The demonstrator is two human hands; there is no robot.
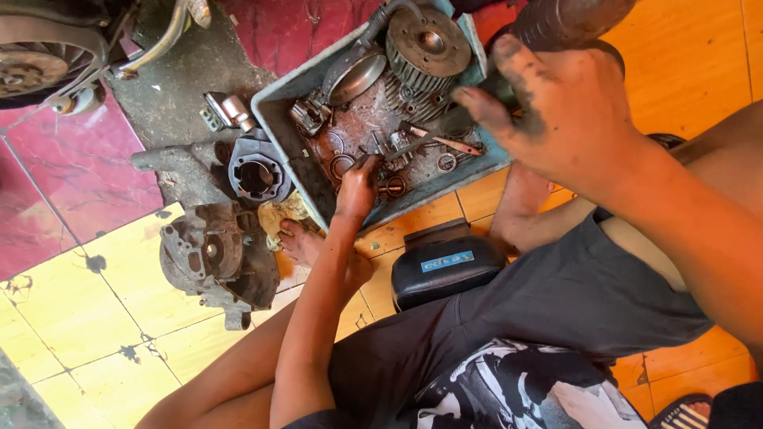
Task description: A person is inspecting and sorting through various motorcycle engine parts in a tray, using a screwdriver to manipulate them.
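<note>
Tiled floor (95,318), yellow and dark red squares, grimy concrete patch at top. Person sits low on it, dark shorts, bare legs, one bare foot (298,242) by the tray's near corner. Blue-grey plastic parts tray (278,127) sits on the floor ahead of the knees, tilted in view, full of oily engine parts. Finned cylinder head (425,52) lies at the tray's far end, a shiny rounded metal cover (354,78) just beside it. Outside the tray, to its left: an engine crankcase half (214,254) on the yellow tiles, a cylinder block with round bore (256,175) above it touching the concrete patch, and a small chrome part (230,111) near the tray's left corner. Part of a wheel (32,67) shows at top left. Small black stool with a blue label (441,266) stands between the legs, just below the tray. Left hand (358,187) reaches into the tray, fingers curled down among small washers and bits at the near wall; cannot tell what it grips. Right hand (556,103), greasy, is clenched round a dark cylindrical tool (556,24) over the tray's right edge. A thin rod with a reddish tip (445,143) lies in the tray between both hands.
</note>
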